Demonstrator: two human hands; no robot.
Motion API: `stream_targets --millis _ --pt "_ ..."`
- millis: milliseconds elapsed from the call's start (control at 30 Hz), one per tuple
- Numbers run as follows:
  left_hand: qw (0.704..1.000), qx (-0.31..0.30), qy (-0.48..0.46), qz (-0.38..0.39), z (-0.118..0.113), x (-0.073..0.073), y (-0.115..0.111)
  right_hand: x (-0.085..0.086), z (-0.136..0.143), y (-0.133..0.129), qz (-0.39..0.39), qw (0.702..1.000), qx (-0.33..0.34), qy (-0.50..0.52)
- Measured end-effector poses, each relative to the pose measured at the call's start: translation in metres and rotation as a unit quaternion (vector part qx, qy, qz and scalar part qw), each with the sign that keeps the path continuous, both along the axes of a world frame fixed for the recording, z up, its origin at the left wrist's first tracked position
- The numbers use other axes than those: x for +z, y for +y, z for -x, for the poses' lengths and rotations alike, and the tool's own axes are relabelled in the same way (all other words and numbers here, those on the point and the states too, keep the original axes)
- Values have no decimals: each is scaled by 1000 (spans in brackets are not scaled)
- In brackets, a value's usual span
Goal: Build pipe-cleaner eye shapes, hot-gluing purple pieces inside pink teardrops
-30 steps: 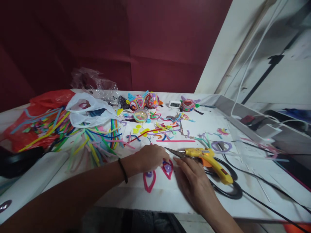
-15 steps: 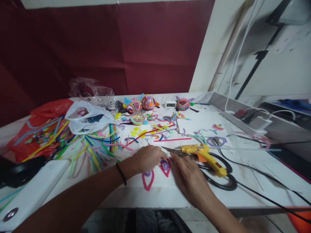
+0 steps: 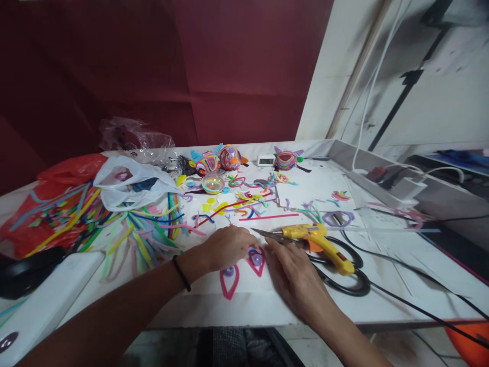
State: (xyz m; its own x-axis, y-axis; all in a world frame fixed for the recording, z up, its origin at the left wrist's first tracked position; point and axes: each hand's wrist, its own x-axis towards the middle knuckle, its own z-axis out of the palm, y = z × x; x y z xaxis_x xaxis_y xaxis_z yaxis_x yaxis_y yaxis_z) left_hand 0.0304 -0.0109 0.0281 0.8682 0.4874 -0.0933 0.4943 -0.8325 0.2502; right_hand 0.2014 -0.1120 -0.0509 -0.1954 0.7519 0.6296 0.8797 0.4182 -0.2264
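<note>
My left hand (image 3: pixel 229 248) is curled, its fingertips pinched at the top of a pink pipe-cleaner teardrop (image 3: pixel 262 270). Inside that teardrop sit a purple round piece and a bit of dark blue; whatever the fingertips grip is hidden. A second pink teardrop (image 3: pixel 230 294) with a purple round piece (image 3: pixel 228 271) lies below the same hand, partly covered by it. My right hand (image 3: pixel 292 267) rests on the paper right of the first teardrop, fingers stretched out and holding nothing visible. Its fingers lie against the scissors (image 3: pixel 361 284), beside a yellow glue gun (image 3: pixel 324 244).
A pink pipe cleaner (image 3: pixel 269 217) and scattered coloured scraps lie beyond my hands. Pipe cleaners (image 3: pixel 133 239) and a white plastic bag (image 3: pixel 133 178) crowd the left. Decorated balls (image 3: pixel 286 159) stand at the back. Black cable (image 3: pixel 405 304) crosses the right side beside a purple ring (image 3: pixel 338 218).
The view has shifted slightly, so everything sits a little further left. My left fingertips have lifted or drawn back slightly, showing more dark blue in the teardrop. My right hand stays in place.
</note>
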Motion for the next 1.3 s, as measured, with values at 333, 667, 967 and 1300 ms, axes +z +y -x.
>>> stream_targets --millis 333,667,967,1300 --pt "1000 0 -11 19 1 -5 2 7 0 -3 8 999 38 4" --pt "999 -4 -22 35 2 -9 7 4 4 -3 22 998 33 -46" --pt "999 -10 -23 38 3 -11 10 4 8 0 -7 996 16 -83" --pt "999 3 -30 28 5 -13 10 0 8 6 -69 988 14 -139"
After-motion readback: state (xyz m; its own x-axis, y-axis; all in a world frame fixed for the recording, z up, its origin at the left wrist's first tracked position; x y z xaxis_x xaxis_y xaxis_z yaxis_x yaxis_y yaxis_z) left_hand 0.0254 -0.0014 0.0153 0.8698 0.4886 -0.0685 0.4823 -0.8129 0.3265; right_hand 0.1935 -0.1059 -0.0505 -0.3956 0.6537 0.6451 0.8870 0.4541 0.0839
